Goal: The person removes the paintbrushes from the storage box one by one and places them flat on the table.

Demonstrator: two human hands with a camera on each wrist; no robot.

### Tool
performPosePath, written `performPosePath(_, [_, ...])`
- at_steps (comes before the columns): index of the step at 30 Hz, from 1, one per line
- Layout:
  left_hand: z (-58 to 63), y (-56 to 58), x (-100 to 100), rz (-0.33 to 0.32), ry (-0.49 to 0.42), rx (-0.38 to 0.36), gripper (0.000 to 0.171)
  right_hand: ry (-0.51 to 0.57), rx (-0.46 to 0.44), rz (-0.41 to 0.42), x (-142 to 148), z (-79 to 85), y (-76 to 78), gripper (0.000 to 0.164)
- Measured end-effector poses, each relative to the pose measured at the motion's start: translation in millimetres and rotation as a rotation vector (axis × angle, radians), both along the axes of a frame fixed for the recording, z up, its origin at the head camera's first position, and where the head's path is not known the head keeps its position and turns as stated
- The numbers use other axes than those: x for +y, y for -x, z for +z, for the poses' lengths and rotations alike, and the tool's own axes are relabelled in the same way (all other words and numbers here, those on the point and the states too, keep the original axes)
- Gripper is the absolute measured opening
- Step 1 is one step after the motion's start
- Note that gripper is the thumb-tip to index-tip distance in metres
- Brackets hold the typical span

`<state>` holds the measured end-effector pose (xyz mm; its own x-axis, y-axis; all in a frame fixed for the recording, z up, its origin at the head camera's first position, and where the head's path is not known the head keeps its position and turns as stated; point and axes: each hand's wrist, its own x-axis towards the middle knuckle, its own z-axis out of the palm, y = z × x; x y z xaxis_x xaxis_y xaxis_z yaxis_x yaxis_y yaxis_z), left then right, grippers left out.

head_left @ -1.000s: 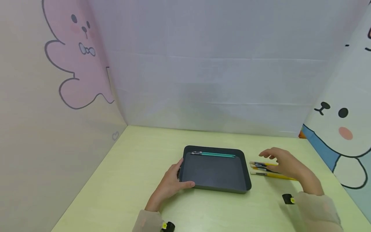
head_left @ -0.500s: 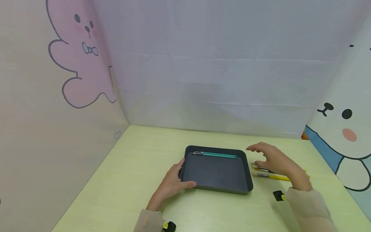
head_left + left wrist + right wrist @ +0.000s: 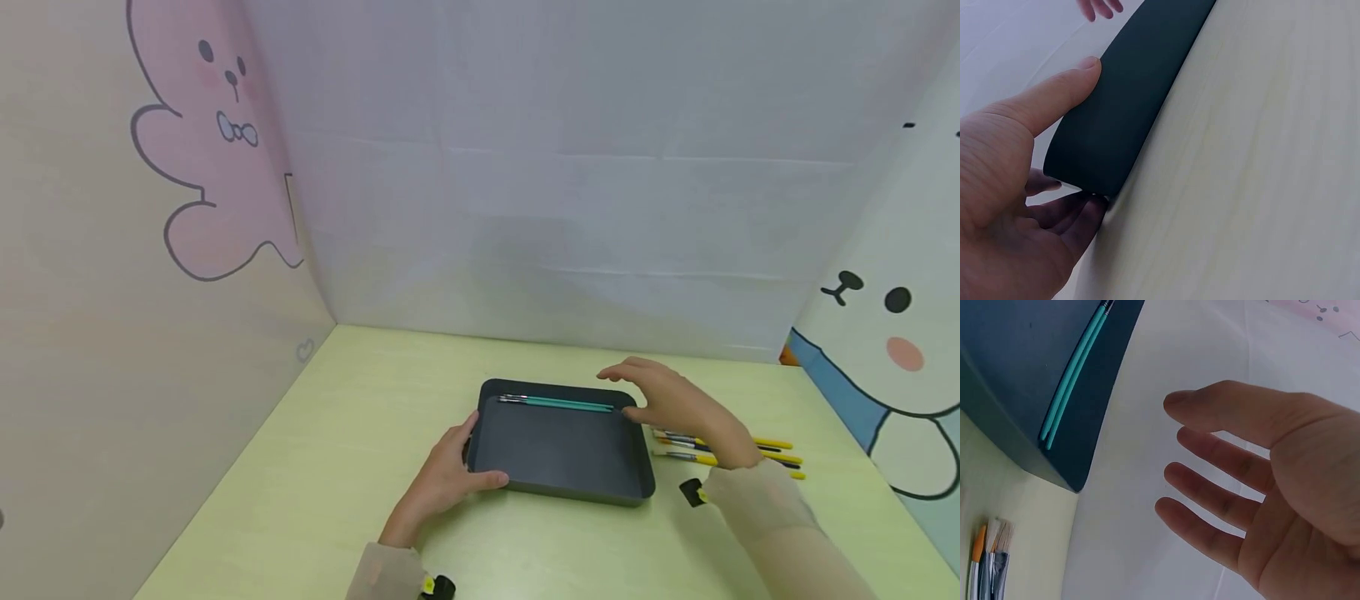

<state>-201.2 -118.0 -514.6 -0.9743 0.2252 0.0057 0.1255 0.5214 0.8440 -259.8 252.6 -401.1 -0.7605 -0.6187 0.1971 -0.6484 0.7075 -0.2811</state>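
Note:
A dark grey rectangular tray (image 3: 562, 454) lies on the table. Two teal-handled paintbrushes (image 3: 557, 403) rest side by side in it along the far wall. My left hand (image 3: 442, 475) grips the tray's near left corner. In the left wrist view its thumb presses the tray's outer wall (image 3: 1122, 87) and the fingers curl at the corner. Over the tray's far right corner hovers my right hand (image 3: 678, 408), holding nothing, its fingers apart from the thumb. The right wrist view has the teal brushes (image 3: 1075, 375) beyond that hand.
Several yellow- and dark-handled paintbrushes (image 3: 772, 450) lie right of the tray, partly hidden by the right wrist. Their bristles (image 3: 994, 540) point toward the tray. Pale cloth walls with cartoon animals (image 3: 225, 150) enclose the table (image 3: 360, 433) at the back and sides.
My right hand has moved left from above the loose brushes to over the tray's far right corner, uncovering more of their handles. The left hand stays on the tray; the view shifted slightly.

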Motion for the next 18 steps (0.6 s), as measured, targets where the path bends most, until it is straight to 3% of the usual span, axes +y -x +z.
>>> performPosePath(18, [-0.5, 1.2, -1, 0.005, -0.002, -0.008, 0.12, -0.061, -0.126, 0.113, -50, -4.8, 28.4, 0.058])
